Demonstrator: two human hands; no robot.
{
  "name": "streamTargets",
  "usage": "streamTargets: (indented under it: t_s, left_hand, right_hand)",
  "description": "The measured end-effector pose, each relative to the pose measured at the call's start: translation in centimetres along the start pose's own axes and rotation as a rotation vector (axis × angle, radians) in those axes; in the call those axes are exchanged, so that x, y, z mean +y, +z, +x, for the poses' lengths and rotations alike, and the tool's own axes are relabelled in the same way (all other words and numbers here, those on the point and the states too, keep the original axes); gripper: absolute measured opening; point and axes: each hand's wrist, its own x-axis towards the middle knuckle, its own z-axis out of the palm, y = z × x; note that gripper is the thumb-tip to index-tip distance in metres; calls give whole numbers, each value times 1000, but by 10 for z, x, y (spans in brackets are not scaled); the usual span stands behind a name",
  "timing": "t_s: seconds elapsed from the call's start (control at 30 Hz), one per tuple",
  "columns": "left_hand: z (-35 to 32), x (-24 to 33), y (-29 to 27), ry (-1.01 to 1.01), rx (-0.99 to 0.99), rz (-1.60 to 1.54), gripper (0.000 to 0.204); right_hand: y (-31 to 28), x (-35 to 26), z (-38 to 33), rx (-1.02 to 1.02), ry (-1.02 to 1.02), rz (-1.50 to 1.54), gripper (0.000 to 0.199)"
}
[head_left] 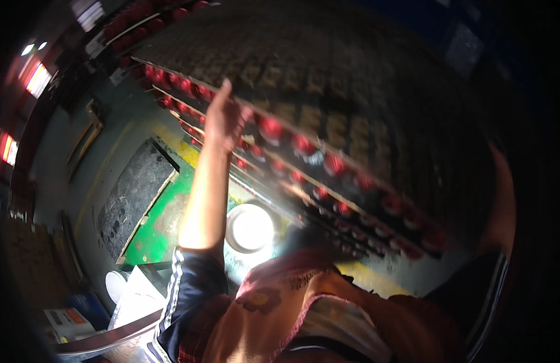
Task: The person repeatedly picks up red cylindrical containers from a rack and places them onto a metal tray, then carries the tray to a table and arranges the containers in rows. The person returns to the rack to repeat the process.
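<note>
The left hand (224, 118) is raised to the upper middle of the frame, its fingers curled over the near edge of a large dark tray (328, 78) that fills the upper centre and right. How tightly they grip cannot be told. Below the tray, stacked shelves (280, 158) carry rows of red caps (270, 128) running diagonally from upper left to lower right. The right hand is hidden at the dark right rim, with only the forearm (503, 206) showing, so its fingers cannot be judged. A bright round white disc (251, 227) glares at lower centre, over a green floor patch (162, 227) beside a dark slab (133, 193).
</note>
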Motion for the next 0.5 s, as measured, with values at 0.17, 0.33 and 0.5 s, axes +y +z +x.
streamTargets:
  t_s: [0.17, 0.33, 0.5]
  left_hand:
    - [27, 5, 2, -27, 63, -132, 45]
    - [25, -3, 11, 184, 104, -94, 43]
    - [17, 0, 10, 247, -2, -257, 37]
  right_hand:
    - [3, -16, 26, -42, 16, 11, 88]
    - [-11, -7, 23, -34, 34, 54, 88]
    - [-33, -12, 2, -21, 54, 131, 87]
